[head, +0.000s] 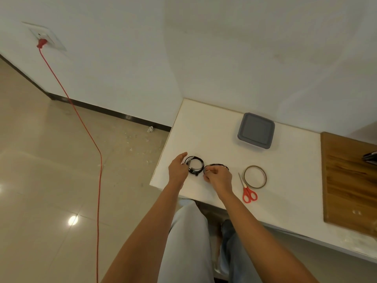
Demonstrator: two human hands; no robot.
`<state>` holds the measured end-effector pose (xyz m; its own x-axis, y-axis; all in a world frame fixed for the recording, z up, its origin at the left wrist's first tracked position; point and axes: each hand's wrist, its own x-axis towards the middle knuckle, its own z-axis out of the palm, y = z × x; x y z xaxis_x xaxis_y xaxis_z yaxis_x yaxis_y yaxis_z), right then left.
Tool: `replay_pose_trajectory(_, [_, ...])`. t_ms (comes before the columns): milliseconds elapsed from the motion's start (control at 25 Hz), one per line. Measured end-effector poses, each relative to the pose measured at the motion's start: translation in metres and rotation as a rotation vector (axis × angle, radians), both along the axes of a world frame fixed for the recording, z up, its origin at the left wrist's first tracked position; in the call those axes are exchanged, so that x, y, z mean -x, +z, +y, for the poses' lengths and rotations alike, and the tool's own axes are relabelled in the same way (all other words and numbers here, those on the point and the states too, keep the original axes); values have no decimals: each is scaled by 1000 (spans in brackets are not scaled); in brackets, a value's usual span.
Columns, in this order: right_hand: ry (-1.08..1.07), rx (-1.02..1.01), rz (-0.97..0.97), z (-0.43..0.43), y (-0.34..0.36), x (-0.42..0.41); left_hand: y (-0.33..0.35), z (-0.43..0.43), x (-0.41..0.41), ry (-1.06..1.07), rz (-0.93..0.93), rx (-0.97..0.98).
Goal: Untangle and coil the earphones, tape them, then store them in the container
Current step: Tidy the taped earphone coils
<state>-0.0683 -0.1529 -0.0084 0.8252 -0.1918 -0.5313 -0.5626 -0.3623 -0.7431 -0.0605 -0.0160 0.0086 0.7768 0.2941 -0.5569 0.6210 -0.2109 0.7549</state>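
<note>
Seen from above, two black earphone cables lie coiled flat on a white table (pixel 204 129), side by side near its front left corner. The left hand (pixel 177 170) sits at the outer edge of the left coil (pixel 193 170), fingers loosely extended and holding nothing; whether they touch the cable cannot be told. The right hand (pixel 219 177) has a pinching grip, fingertips curled onto the near-left rim of the right coil (pixel 217 164). To the right of that hand lie red-handled scissors (pixel 244 186), blades pointing away from the person, and just beyond them a tape roll (pixel 264 178) lying flat. The grey-lidded container (pixel 256 130) stands farther back and to the right, closed. Taping looks like the step ahead, and the right hand is much nearer the tape.
</note>
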Motion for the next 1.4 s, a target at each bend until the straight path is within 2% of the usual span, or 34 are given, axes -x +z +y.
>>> replay_pose_trajectory(280, [13, -11, -139, -19, 70, 30, 66, -19, 24, -59, -134, 26])
replay_pose_trajectory(560, [46, 29, -278, -69, 136, 89, 135, -35, 90, -206, -250, -18])
replay_pose_trajectory(760, [36, 132, -325, -92, 145, 134, 148, -49, 133, -313, -296, -112])
replay_pose_trajectory(960, [10, 150, -271, -110, 139, 152, 145, -53, 150, -350, -276, -136])
replay_pose_trajectory(1400, [13, 235, -174, -129, 102, 106, 117, -65, 103, -379, -184, -117])
